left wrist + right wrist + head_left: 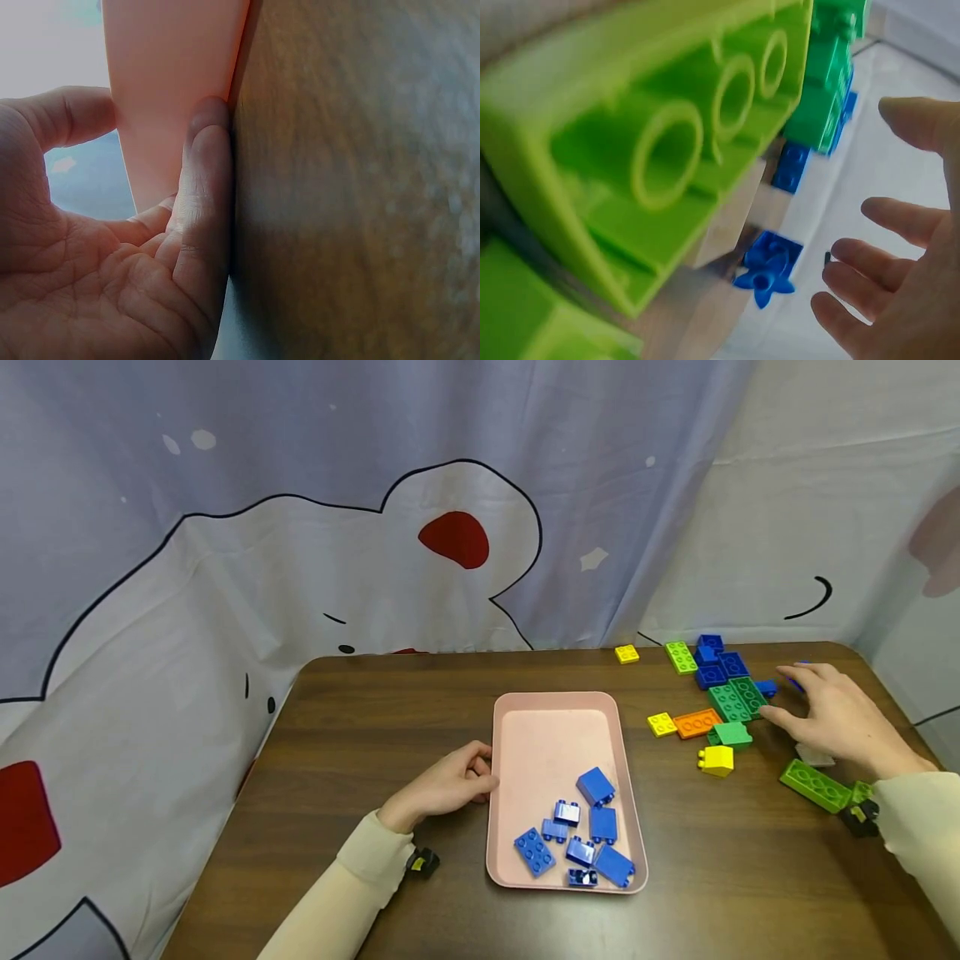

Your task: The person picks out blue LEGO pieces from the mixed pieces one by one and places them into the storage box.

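Observation:
My left hand (450, 783) is at the left side of a pink tray (536, 702). In the left wrist view its thumb touches the tray's upper edge and its fingers lie low against the tray wall, by the table. Several blue bricks (534, 852) lie in the near part of the tray. My right hand (847, 718) hovers at the right of the table, fingers spread, holding nothing. Near its fingertips are green bricks (727, 702) and a blue brick (767, 688), partly hidden. The right wrist view shows a blue flower-shaped piece (763, 279) and a large light green brick (727, 142) close up.
Yellow (716, 761), orange (697, 723) and dark blue bricks (710, 676) lie right of the tray. A long light green brick (815, 786) is by the right wrist. A small yellow brick (626, 654) sits at the table's far edge, before a printed curtain (300, 568).

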{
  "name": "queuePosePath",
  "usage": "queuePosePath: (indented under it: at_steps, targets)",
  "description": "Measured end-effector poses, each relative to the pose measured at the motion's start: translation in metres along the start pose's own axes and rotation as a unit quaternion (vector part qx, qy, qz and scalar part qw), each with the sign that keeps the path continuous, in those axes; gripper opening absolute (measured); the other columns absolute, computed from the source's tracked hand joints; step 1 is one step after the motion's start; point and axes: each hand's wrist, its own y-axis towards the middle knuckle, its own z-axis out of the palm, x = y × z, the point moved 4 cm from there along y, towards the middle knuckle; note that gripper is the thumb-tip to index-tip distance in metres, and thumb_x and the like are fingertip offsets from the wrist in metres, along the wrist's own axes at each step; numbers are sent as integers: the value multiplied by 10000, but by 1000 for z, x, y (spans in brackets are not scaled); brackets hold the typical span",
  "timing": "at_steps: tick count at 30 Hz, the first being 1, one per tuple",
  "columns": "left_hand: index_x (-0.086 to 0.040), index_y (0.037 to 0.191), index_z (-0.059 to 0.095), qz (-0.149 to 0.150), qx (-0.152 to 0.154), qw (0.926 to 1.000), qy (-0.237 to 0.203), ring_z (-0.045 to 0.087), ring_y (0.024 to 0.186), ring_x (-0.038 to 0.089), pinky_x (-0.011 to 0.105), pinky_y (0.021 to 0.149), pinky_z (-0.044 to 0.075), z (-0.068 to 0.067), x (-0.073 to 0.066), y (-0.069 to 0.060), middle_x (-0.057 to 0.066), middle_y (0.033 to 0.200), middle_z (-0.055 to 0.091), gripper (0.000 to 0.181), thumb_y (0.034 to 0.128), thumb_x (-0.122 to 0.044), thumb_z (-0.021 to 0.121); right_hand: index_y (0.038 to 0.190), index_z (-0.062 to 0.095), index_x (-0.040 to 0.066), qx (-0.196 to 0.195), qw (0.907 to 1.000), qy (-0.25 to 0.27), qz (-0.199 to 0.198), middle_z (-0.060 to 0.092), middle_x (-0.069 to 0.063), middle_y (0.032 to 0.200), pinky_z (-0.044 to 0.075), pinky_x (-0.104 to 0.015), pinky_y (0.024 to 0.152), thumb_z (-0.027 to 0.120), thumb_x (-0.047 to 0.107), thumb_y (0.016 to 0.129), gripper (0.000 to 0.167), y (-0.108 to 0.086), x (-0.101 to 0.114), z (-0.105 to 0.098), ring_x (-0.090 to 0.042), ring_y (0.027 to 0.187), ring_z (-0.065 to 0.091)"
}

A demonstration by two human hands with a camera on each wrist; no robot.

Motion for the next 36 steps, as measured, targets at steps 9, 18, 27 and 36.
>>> queuePosePath:
  at_steps: [9, 18, 27, 36]
  targets:
    - [23, 1378, 516, -25, -28, 10000, -13, 663, 818, 172, 357, 812, 623, -1, 0, 0, 112, 961, 638, 472, 979, -194, 647, 1452, 402, -152, -48, 9984, -214, 529, 349, -464, 1407, 330, -800, 1014, 674, 315, 964, 729, 20, -23, -6, -643, 1246, 355]
    - [22, 1394, 504, -15, 22, 10000, -61, 675, 832, 183, 370, 821, 626, -1, -2, -1, 115, 975, 647, 501, 976, -211, 652, 1457, 350, -168, 355, 9921, -419, 1128, 276, -504, 1395, 368, -793, 987, 630, 324, 960, 753, 32, -39, -4, -686, 1204, 372]
    - [19, 1389, 507, -21, 5, 10000, -32, 678, 834, 191, 374, 816, 626, 1, -4, 0, 106, 968, 650, 493, 977, -208, 652, 1436, 285, -156, 728, 9908, -449, 1046, 364, -491, 1315, 429, -773, 910, 640, 207, 941, 709, 33, -46, -1, -684, 1145, 426]
    - [4, 1376, 517, -83, -14, 10000, -9, 667, 820, 171, 326, 798, 619, 0, -1, 0, 94, 961, 646, 471, 976, -209, 647, 1398, 370, -110, 493, 9907, -423, 1196, 526, -503, 1152, 500, -743, 765, 658, 85, 883, 622, 36, -46, -2, -674, 942, 570]
